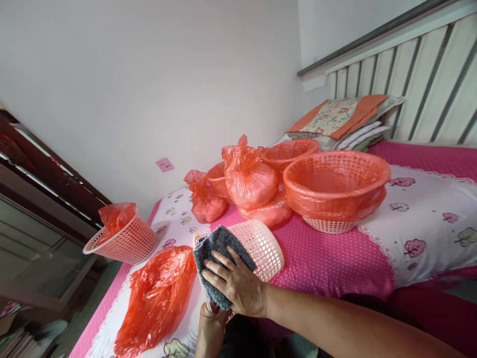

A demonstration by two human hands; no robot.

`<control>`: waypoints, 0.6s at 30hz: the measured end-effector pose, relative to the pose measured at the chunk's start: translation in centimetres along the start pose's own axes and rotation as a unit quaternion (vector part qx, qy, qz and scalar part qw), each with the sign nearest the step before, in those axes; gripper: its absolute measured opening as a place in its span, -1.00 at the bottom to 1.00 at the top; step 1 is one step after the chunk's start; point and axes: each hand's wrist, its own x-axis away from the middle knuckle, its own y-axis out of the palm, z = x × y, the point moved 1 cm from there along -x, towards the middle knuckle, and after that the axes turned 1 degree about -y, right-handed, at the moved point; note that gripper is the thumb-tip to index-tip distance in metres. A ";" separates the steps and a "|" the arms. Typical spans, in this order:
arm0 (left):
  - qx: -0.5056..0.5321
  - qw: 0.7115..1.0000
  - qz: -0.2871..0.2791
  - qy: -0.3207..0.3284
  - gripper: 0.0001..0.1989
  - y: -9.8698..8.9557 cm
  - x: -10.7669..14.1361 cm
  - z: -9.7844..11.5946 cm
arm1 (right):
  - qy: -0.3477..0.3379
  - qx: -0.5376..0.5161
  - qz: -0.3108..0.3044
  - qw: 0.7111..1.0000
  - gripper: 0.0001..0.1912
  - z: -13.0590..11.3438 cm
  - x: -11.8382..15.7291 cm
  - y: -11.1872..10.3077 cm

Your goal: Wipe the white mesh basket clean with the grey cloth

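Observation:
A light pink perforated plastic basket lies tipped on its side at the front of the bed. My left hand grips its rim from below, with the fingers partly hidden. A dark grey cloth is draped over the basket's near side. On top of the cloth my right hand lies flat, fingers spread, pressing it against the basket. Left of the basket, a crumpled red plastic bag rests on the bedsheet.
Another pink basket with a red bag inside stands at the bed's left edge. Behind are tied red bags and bag-lined baskets, including a large basket. Folded bedding lies by the headboard. A white wall borders the bed.

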 end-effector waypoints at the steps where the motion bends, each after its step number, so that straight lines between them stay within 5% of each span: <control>1: 0.007 1.000 -0.018 -0.005 -0.63 0.1 0.2 0.1 | 0.006 -0.001 0.002 1.000 -0.38 0.2 -0.1 0.0; 6: 0.050 0.996 -0.071 -0.023 -0.60 0.7 0.8 0.1 | 0.056 -0.005 0.012 0.998 -0.29 1.6 -0.6 -0.8; 12: 0.038 0.998 -0.005 -0.040 -0.63 0.7 0.6 0.6 | 0.185 0.037 0.061 0.980 -0.20 5.0 0.2 -1.6; 18: 0.024 0.999 0.008 -0.026 -0.57 0.9 -0.5 1.8 | 0.285 0.103 0.133 0.944 -0.37 10.0 3.7 -2.0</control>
